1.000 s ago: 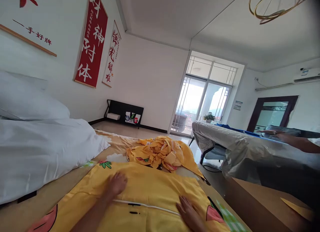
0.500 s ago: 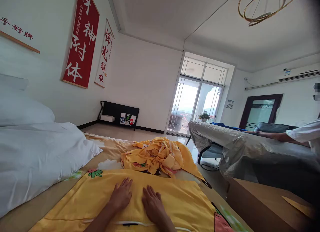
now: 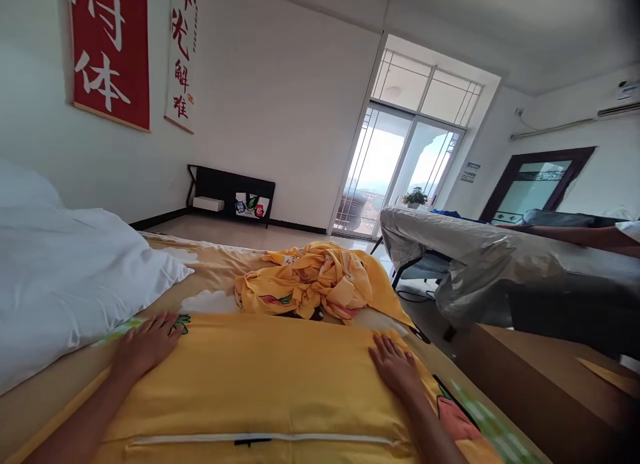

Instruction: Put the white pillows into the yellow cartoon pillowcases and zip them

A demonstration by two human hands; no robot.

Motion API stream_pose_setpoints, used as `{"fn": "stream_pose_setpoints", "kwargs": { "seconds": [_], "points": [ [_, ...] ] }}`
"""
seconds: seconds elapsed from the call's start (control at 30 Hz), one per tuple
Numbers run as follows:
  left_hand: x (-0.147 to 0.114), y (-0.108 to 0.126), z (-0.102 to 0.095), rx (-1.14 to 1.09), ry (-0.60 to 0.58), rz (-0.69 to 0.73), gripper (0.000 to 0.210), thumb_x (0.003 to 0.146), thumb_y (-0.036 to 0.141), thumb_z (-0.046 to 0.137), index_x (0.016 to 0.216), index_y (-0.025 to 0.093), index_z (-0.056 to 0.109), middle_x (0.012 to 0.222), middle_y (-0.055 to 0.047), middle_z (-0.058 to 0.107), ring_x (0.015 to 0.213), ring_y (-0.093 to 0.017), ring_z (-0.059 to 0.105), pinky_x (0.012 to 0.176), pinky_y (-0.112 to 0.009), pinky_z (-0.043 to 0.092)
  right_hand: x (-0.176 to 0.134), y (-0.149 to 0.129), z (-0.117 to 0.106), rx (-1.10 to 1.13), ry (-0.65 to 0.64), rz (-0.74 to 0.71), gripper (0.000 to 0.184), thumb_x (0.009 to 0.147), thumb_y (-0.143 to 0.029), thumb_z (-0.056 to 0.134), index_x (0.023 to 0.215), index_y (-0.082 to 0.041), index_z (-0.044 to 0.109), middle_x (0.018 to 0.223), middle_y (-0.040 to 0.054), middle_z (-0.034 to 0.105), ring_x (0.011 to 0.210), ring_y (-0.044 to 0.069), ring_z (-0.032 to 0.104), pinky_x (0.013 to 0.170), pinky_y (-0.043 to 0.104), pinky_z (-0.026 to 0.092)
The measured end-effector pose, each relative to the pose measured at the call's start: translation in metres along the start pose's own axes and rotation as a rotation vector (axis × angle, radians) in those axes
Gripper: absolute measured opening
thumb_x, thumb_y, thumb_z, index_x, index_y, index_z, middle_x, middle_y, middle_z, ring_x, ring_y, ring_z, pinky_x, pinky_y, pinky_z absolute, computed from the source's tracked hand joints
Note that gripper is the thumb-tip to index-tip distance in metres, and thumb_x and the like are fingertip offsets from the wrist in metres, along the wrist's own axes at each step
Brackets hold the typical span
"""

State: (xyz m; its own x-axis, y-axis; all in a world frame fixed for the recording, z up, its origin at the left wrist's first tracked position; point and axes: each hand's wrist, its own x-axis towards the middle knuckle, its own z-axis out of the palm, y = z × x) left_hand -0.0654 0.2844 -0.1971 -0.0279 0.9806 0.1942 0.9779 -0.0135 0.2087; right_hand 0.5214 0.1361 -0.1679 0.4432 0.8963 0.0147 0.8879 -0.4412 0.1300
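Note:
A yellow pillowcase (image 3: 280, 371) with a white zipper (image 3: 200, 439) near its closest edge lies spread flat on the bed. My left hand (image 3: 147, 344) rests palm down on its far left corner, fingers stretched over a green leaf print. Toward the far right corner, my right hand (image 3: 397, 364) lies flat with its fingers extended. A dark zipper pull or tag (image 3: 253, 442) shows at mid zipper. Just beyond the pillowcase sits a crumpled heap of yellow printed fabric (image 3: 320, 277). To the left is a bulky white quilt or pillow (image 3: 85, 271).
A cardboard box (image 3: 545, 377) stands at the right of the bed. Behind it is a plastic-covered table (image 3: 500, 251), where another person's arm (image 3: 575, 235) reaches in. A low black rack (image 3: 230, 191) stands by the back wall, left of the glass door (image 3: 390, 164).
My hands have spread apart from the middle of the pillowcase, the left toward the left corner and the right toward the right edge. The view has tilted down.

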Motion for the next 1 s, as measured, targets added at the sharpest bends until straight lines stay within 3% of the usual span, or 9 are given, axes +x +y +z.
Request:
{"fn": "stream_pose_setpoints", "kwargs": {
  "seconds": [0.1, 0.2, 0.3, 0.4, 0.5, 0.67, 0.8, 0.93, 1.0],
  "points": [
    [-0.007, 0.011, -0.015, 0.089, -0.082, -0.055, 0.060, 0.091, 0.046, 0.027, 0.143, 0.020, 0.043, 0.153, -0.010, 0.034, 0.140, -0.029, 0.031, 0.110, -0.056, 0.026, -0.002, -0.007, -0.002, -0.009, -0.009, 0.022, 0.061, 0.096, -0.048, 0.017, 0.152, -0.025, 0.020, 0.159, 0.0010, 0.016, 0.146, 0.019, 0.018, 0.116, 0.048, 0.013],
    [-0.021, 0.036, -0.036, 0.158, -0.107, -0.034, 0.056, 0.092, 0.035, 0.027, 0.144, 0.019, 0.042, 0.155, -0.010, 0.028, 0.143, -0.030, 0.023, 0.110, -0.060, 0.023, -0.003, -0.004, 0.001, -0.016, -0.009, 0.026, 0.061, 0.096, -0.049, 0.017, 0.152, -0.026, 0.020, 0.159, -0.0002, 0.017, 0.145, 0.019, 0.018, 0.116, 0.048, 0.012],
    [-0.049, 0.081, -0.056, 0.139, -0.120, 0.218, 0.057, 0.092, 0.036, 0.033, 0.146, 0.018, 0.038, 0.156, -0.010, 0.025, 0.145, -0.026, 0.020, 0.115, -0.053, 0.015, -0.003, -0.001, 0.002, -0.007, 0.019, 0.018, 0.061, 0.096, -0.048, 0.019, 0.152, -0.025, 0.023, 0.158, 0.0009, 0.019, 0.145, 0.019, 0.019, 0.116, 0.048, 0.012],
    [-0.080, 0.124, -0.064, -0.039, -0.268, 0.503, 0.061, 0.092, 0.053, 0.033, 0.148, 0.027, 0.034, 0.157, -0.003, 0.023, 0.146, -0.023, 0.019, 0.116, -0.047, 0.017, -0.004, -0.002, -0.001, 0.014, 0.034, 0.010, 0.061, 0.095, -0.048, 0.019, 0.151, -0.024, 0.025, 0.158, 0.0022, 0.022, 0.145, 0.019, 0.019, 0.115, 0.047, 0.012],
    [-0.096, 0.140, -0.054, -0.116, -0.356, 0.565, 0.060, 0.093, 0.057, 0.031, 0.147, 0.032, 0.033, 0.157, -0.001, 0.020, 0.146, -0.023, 0.018, 0.117, -0.049, 0.014, -0.007, -0.005, -0.007, 0.043, 0.027, 0.005, 0.060, 0.096, -0.047, 0.020, 0.150, -0.024, 0.027, 0.158, 0.0028, 0.023, 0.145, 0.019, 0.020, 0.114, 0.047, 0.014],
    [-0.086, 0.122, -0.033, -0.070, -0.271, 0.482, 0.058, 0.095, 0.053, 0.025, 0.148, 0.029, 0.033, 0.156, -0.001, 0.024, 0.145, -0.020, 0.021, 0.118, -0.046, 0.016, -0.022, -0.012, -0.018, 0.112, 0.089, -0.025, 0.059, 0.096, -0.040, 0.022, 0.146, -0.014, 0.036, 0.155, 0.0104, 0.030, 0.143, 0.023, 0.025, 0.113, 0.049, 0.015],
    [-0.088, 0.097, -0.036, -0.051, -0.253, 0.469, 0.057, 0.094, 0.051, 0.025, 0.146, 0.029, 0.036, 0.155, 0.000, 0.026, 0.144, -0.020, 0.024, 0.118, -0.044, 0.020, -0.052, -0.003, -0.024, 0.173, 0.091, -0.119, 0.053, 0.094, -0.038, 0.029, 0.141, -0.018, 0.046, 0.150, 0.0079, 0.040, 0.141, 0.020, 0.031, 0.114, 0.043, 0.016],
    [-0.112, 0.046, -0.052, -0.010, -0.284, 0.483, 0.058, 0.094, 0.053, 0.025, 0.147, 0.032, 0.033, 0.155, 0.003, 0.026, 0.144, -0.021, 0.023, 0.118, -0.045, 0.020, -0.091, 0.024, -0.026, 0.146, 0.113, -0.110, 0.050, 0.093, -0.031, 0.031, 0.138, -0.020, 0.049, 0.149, 0.0079, 0.041, 0.139, 0.021, 0.033, 0.113, 0.044, 0.019],
    [-0.126, 0.014, -0.064, 0.045, -0.273, 0.402, 0.058, 0.094, 0.049, 0.023, 0.148, 0.030, 0.031, 0.155, 0.003, 0.024, 0.145, -0.021, 0.021, 0.117, -0.046, 0.021, -0.108, 0.035, -0.029, 0.107, 0.138, -0.075, 0.051, 0.094, -0.029, 0.027, 0.139, -0.019, 0.049, 0.149, 0.0100, 0.040, 0.140, 0.022, 0.033, 0.110, 0.043, 0.024]
  ]
}}
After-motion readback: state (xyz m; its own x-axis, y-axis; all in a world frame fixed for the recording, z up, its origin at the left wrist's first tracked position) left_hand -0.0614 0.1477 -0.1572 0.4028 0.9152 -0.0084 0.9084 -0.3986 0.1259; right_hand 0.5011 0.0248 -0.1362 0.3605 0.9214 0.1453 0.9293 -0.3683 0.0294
